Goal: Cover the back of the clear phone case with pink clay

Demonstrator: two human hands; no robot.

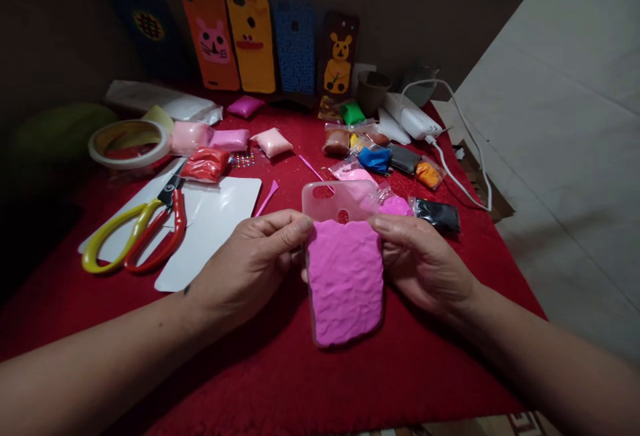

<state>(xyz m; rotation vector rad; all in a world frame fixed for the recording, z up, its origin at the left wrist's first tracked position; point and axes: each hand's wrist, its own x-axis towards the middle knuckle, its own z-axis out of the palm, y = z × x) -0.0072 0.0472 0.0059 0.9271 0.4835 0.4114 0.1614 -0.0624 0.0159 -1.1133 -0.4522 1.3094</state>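
A clear phone case (313, 201) is held up over the red cloth between my two hands. Bumpy pink clay (345, 286) covers its lower part, while the top end with the camera cutout and a round hole is bare. My left hand (265, 249) pinches the left edge, thumb at the clay's upper left corner. On the opposite edge my right hand (420, 249) grips the case, its thumb by the clay's upper right corner. Behind the case lie an opened packet of pink clay (395, 205) and a black clay packet (437, 215).
Red-and-yellow scissors (155, 223) rest on white sheets (215, 236) at left, near a tape roll (130, 143). Several clay packets (273, 141) lie behind. Decorated phone cases (253, 43) lean on the wall. A white power strip (413, 116) with a cable stands at right.
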